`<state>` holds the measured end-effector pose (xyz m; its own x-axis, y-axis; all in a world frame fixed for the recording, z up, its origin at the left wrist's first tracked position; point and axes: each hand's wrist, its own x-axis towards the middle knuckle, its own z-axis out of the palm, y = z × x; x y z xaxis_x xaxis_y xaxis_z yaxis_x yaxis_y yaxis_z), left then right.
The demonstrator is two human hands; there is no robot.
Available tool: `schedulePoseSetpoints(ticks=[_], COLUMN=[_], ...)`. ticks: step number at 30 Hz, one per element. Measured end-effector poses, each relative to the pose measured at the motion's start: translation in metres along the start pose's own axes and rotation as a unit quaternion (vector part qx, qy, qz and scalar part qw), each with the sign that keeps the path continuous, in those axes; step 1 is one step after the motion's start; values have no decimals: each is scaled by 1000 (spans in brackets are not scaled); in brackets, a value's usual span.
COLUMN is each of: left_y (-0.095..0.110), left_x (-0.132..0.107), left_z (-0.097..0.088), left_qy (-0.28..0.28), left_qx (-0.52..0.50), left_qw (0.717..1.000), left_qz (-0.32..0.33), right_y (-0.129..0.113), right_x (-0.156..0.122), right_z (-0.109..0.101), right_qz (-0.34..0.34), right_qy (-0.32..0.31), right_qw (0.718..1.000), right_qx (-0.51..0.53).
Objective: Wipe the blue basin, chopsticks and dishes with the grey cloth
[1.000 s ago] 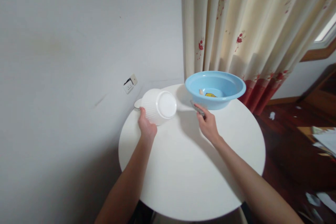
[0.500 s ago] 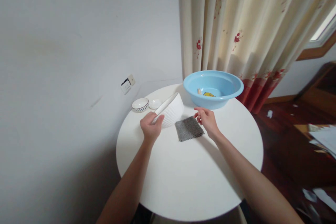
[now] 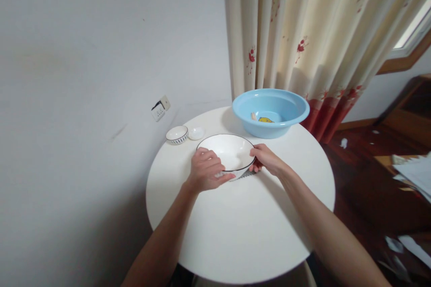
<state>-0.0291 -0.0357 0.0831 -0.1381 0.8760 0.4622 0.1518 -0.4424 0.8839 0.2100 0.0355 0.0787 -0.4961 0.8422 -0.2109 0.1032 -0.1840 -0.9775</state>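
A large white bowl with a dark rim faces upward over the middle of the round table. My left hand is closed on its near left side, fingers over the rim and thumb along the outer wall. At the right side of the rim, my right hand grips the bowl, with the thumb at the edge and fingers below. Beneath the bowl a grey cloth shows only as a small strip; the rest is hidden.
A blue basin with light sticks and a yellow picture inside stands at the table's back right. A small striped bowl and a small white dish sit back left by the wall. The white table is round.
The large bowl has gone from tilted on its side to upright and moved right, over the grey cloth. My right hand has taken hold of its rim; my left hand has shifted its grip.
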Motion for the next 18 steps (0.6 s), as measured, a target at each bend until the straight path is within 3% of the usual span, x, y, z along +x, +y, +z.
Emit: schedulePoseSetpoints(ticks=[5,8,12,14,18], left_y=[3,-6,-26,-31,-30], left_x=[5,12,23,24,22], left_z=[2,3,-2,-3,1], left_qy=[157,226,165,150,134], left_qx=[-71,-22,151,196,230], left_qw=[984,961,926,916,923], left_qz=[42,158,305,316,278], right_y=[0,-8,-37,-58,-101], right_x=[1,0,0,4,30], right_z=[7,9,-5,-23,-75], right_qz=[-71,-92,-92,-99,-97], right_qy=[63,107,158,197,263], right_qw=[994,982,963,951,937], right_qx=[61,122,199,215,210])
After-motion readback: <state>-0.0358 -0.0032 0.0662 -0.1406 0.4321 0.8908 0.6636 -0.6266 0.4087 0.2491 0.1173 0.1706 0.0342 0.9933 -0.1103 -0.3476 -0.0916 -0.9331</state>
